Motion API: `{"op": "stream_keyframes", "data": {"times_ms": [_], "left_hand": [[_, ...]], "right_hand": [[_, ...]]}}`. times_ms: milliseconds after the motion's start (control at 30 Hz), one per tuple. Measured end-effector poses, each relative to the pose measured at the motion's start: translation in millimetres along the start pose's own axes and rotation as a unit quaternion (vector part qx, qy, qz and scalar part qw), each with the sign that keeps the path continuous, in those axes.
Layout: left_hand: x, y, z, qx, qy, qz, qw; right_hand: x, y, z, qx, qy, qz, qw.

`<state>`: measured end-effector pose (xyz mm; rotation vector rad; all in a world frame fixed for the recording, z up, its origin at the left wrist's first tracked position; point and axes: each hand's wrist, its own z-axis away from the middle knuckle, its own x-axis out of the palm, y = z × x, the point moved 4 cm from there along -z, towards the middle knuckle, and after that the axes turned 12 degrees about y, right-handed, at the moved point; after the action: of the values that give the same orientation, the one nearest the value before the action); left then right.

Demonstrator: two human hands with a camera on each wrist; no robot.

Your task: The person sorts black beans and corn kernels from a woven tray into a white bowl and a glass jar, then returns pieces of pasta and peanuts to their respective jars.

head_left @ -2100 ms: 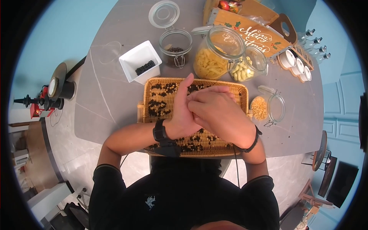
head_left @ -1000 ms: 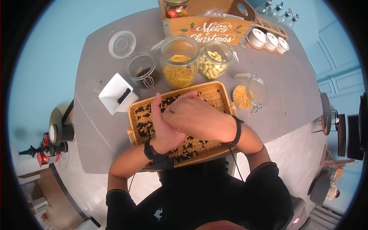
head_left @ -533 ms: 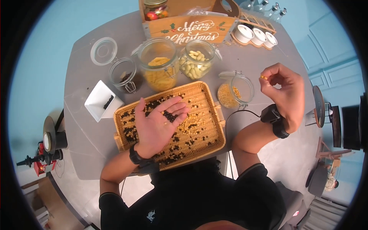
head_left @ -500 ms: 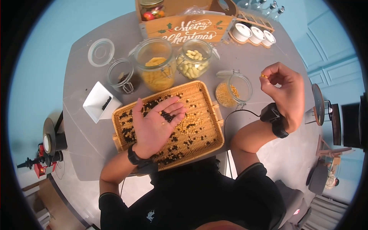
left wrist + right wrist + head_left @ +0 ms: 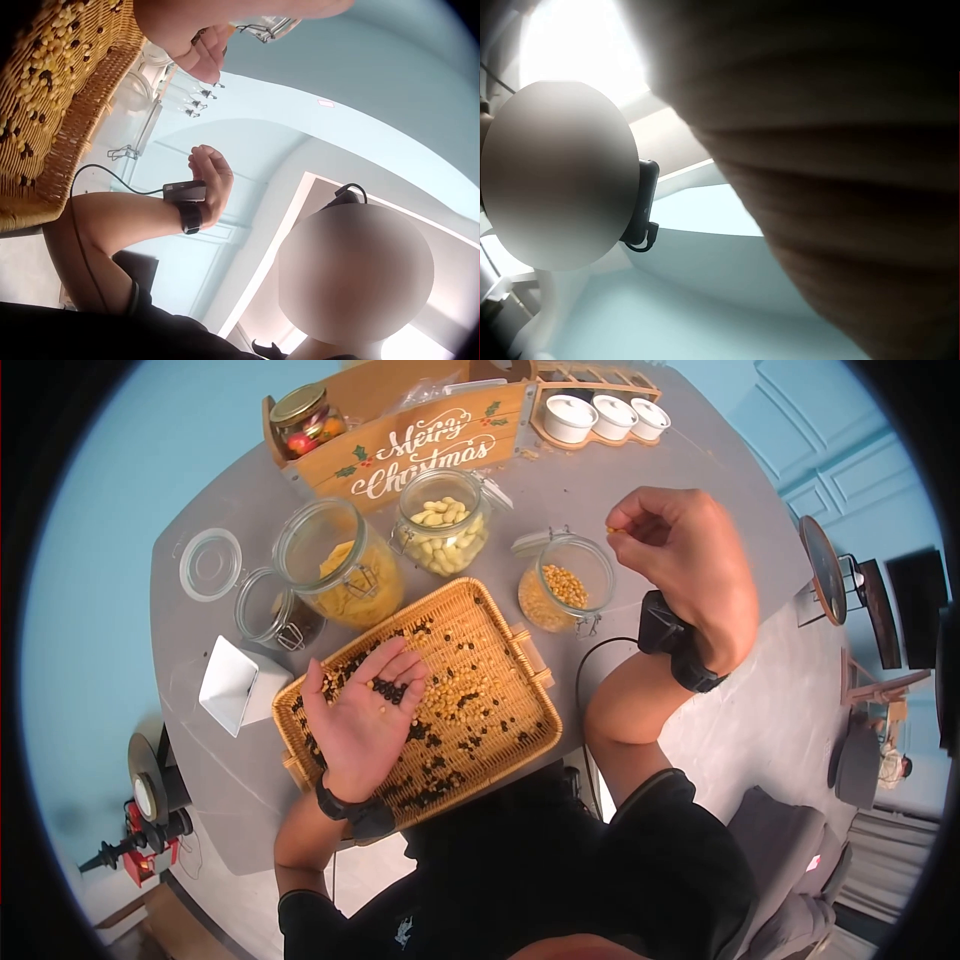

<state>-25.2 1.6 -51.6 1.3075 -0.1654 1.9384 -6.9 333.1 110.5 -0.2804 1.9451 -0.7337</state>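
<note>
My left hand (image 5: 352, 732) is palm up over the wicker basket (image 5: 545, 735), its fingers slightly bent, carrying a small heap of black beans (image 5: 388, 690) and a pale kernel (image 5: 383, 710). Below it, black beans and yellow corn kernels (image 5: 455, 695) lie scattered across the basket floor. My right hand (image 5: 695, 560) is raised at the right, thumb and fingertips pinching a small yellow corn kernel (image 5: 613, 530). Just left of that hand stands an open glass jar (image 5: 545, 600) of corn kernels. In the left wrist view, the raised right hand (image 5: 214, 184) appears beyond the basket.
Behind the basket stand jars of yellow pasta (image 5: 350, 585) and pale nuts (image 5: 445, 545), and a smaller clip jar (image 5: 268, 610). A white square bowl (image 5: 228, 685) sits at the left. Farther back are a wooden Christmas crate (image 5: 330, 470) and several white lidded pots (image 5: 570, 418).
The hands, earlier together over the basket, have separated. My right hand rose to the right with a pinched kernel; my left palm turned up with beans. The head view has shifted right.
</note>
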Motion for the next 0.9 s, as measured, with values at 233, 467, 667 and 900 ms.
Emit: {"op": "stream_keyframes", "data": {"times_ms": [233, 467, 667, 900], "left_hand": [[-2, 0, 0, -0.003, 0.007, -0.004, 1.000], [5, -2, 3, 0.014, 0.016, -0.010, 1.000], [3, -3, 3, 0.011, 0.011, -0.005, 1.000], [2, -2, 2, 0.008, 0.011, -0.003, 1.000]], "right_hand": [[7, 2, -1, -0.021, 0.004, -0.016, 1.000], [9, 0, -1, -0.048, 0.018, -0.019, 0.999], [12, 1, -1, -0.047, 0.019, -0.016, 0.999], [13, 3, -2, -0.055, 0.037, -0.015, 0.998]]}}
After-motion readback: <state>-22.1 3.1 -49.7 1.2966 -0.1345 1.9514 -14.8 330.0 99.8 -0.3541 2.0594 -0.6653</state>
